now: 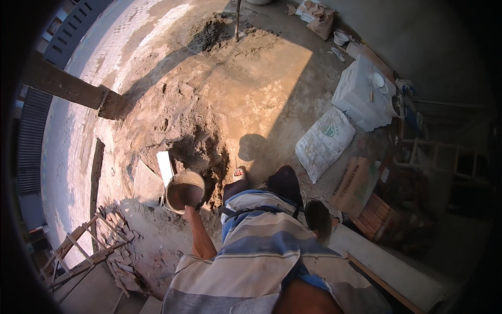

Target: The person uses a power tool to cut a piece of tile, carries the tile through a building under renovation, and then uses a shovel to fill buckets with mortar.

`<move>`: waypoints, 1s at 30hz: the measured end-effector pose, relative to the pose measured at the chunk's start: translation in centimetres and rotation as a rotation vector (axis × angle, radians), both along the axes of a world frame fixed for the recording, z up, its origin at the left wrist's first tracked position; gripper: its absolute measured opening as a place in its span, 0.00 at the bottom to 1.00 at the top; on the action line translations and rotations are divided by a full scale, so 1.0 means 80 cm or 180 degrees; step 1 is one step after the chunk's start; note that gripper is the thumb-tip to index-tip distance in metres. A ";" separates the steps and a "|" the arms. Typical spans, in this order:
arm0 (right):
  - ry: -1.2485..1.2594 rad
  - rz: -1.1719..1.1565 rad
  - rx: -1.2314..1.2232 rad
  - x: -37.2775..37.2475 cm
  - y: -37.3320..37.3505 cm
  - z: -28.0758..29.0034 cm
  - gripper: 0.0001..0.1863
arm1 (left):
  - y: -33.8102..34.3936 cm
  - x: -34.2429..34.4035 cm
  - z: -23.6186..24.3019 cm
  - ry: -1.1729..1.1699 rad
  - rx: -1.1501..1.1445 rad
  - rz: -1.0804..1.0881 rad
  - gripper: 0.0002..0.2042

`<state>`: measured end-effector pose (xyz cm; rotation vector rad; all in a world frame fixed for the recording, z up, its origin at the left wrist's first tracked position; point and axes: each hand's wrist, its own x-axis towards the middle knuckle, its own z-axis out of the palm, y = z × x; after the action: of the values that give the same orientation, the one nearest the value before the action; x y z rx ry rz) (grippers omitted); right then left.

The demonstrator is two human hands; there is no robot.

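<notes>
My left hand point(191, 212) grips the near rim of a round bucket point(169, 194), fingers curled over its edge. The bucket is tilted so that its brownish inside shows, and it rests by a dug-out sand heap point(193, 125). A white flat piece point(165, 165) stands against the bucket's far left side, next to a pale, curved sheet-like piece point(147, 184). My right hand does not show. A dark rounded object point(318, 219), too dim to name, lies to the right of my legs.
A white filled sack point(325, 142) lies at right, before stacked white blocks point(361, 94). Nearby are a cardboard box point(353, 186) and reddish tiles point(372, 213). A wooden frame point(78, 246) and broken rubble point(123, 261) are at lower left. A post point(68, 86) crosses far left.
</notes>
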<state>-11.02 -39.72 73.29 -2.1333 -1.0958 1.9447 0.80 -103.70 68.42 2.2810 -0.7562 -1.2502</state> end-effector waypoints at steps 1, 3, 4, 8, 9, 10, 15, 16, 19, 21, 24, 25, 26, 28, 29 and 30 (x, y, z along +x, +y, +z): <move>0.0021 0.0025 -0.0049 -0.028 -0.001 0.000 0.17 | -0.031 -0.049 0.000 0.0623 -0.0041 -0.0109 0.31; 0.0090 0.0067 -0.0098 -0.087 0.008 -0.005 0.17 | -0.074 -0.159 -0.001 0.0903 -0.0376 -0.0352 0.30; 0.0128 0.0068 -0.0099 -0.119 0.015 -0.011 0.17 | -0.092 -0.207 -0.003 0.0457 -0.0385 -0.0899 0.29; 0.0175 0.0214 -0.0009 -0.262 0.064 -0.025 0.17 | -0.066 -0.378 -0.031 0.0645 -0.0842 -0.0990 0.31; 0.0196 0.0235 -0.0047 -0.295 0.070 -0.035 0.17 | -0.067 -0.418 -0.034 0.0662 -0.0611 -0.0884 0.32; 0.0208 0.0284 -0.0151 -0.318 0.076 -0.056 0.17 | -0.071 -0.460 -0.031 0.0681 -0.0457 -0.0791 0.33; 0.0357 0.2921 0.0457 -0.453 0.180 -0.099 0.18 | 0.106 -0.613 -0.037 0.1707 -0.0334 -0.0640 0.32; 0.0443 0.3303 0.0665 -0.499 0.200 -0.104 0.18 | 0.132 -0.640 -0.038 0.1586 -0.0151 -0.0891 0.29; 0.0668 -0.0366 -0.0276 -0.733 0.098 -0.068 0.13 | 0.171 -0.596 -0.013 -0.0409 -0.0052 -0.3031 0.25; 0.0556 -0.0190 0.0146 -0.856 0.130 -0.051 0.15 | 0.229 -0.626 -0.013 -0.1459 -0.0170 -0.4518 0.24; 0.0925 0.0162 0.0235 -1.021 0.147 -0.031 0.17 | 0.278 -0.712 0.027 -0.1463 0.1086 -0.4578 0.11; 0.1013 0.0292 0.0090 -1.067 0.142 -0.035 0.17 | 0.277 -0.711 0.010 -0.1596 0.1101 -0.4694 0.11; 0.1123 0.0410 -0.0043 -1.109 0.140 -0.041 0.17 | 0.272 -0.717 -0.012 -0.1735 0.1054 -0.4861 0.12; 0.1354 0.0619 -0.0267 -1.214 0.112 -0.049 0.18 | 0.241 -0.760 -0.048 -0.1899 0.0581 -0.5451 0.14; 0.1469 0.0677 -0.0294 -1.261 0.103 -0.051 0.19 | 0.242 -0.804 -0.051 -0.1910 0.0697 -0.4773 0.13; 0.1481 0.0748 -0.0198 -1.284 0.122 -0.036 0.20 | 0.258 -0.868 -0.038 -0.1839 0.0803 -0.4085 0.14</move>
<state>-113.76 -30.00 70.42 -1.5013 -1.2377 2.4329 -68.63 -83.10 65.41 2.3177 -2.6618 -1.0742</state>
